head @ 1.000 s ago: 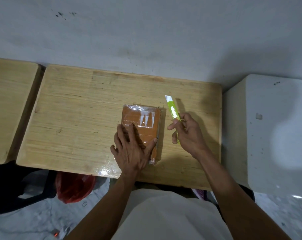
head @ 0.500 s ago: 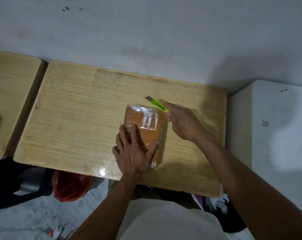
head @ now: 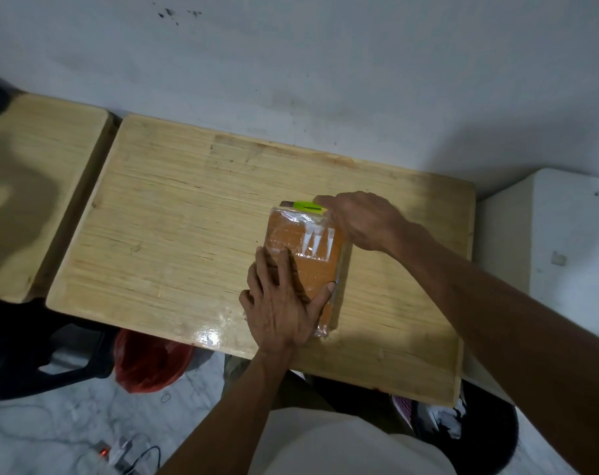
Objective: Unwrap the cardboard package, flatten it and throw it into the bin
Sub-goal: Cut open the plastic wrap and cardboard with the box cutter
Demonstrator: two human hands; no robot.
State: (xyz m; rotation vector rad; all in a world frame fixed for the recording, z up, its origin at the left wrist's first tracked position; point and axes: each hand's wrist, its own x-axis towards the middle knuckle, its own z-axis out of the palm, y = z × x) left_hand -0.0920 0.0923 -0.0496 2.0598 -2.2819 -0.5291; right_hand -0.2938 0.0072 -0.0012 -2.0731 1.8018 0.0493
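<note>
Pale grey wall, scuffed and speckled with dark marks near the top, backs the light wooden worktop, whose streaked grain carries a glossy glare patch at its near edge. From my remote seat, a good deal is hidden or cut off: a second wooden slab runs out of view on the left, a white boxy block is clipped on the right, and under the worktop I can only half make out a crumpled red plastic bag and some dark shapes I cannot identify.

On the worktop, right of centre, lies the flat orange-brown cardboard package wrapped in clear crinkled plastic film, a rectangle lying lengthwise away from me. Shiny film reflections blur its printed face, and its near left part is covered by the left hand. That hand lies palm down, fingers spread and pointing away, thumb stretched along the right edge, pressing flat rather than clasping.

My right hand reaches in from the right with the forearm crossing the worktop, knuckles up, fingers curled tightly around the bright lime-green plastic utility knife. Only its front half shows; the rest is buried in the fist. The knife lies sideways along the far edge of the package, tip pointing left; I cannot tell whether the blade touches the film.
</note>
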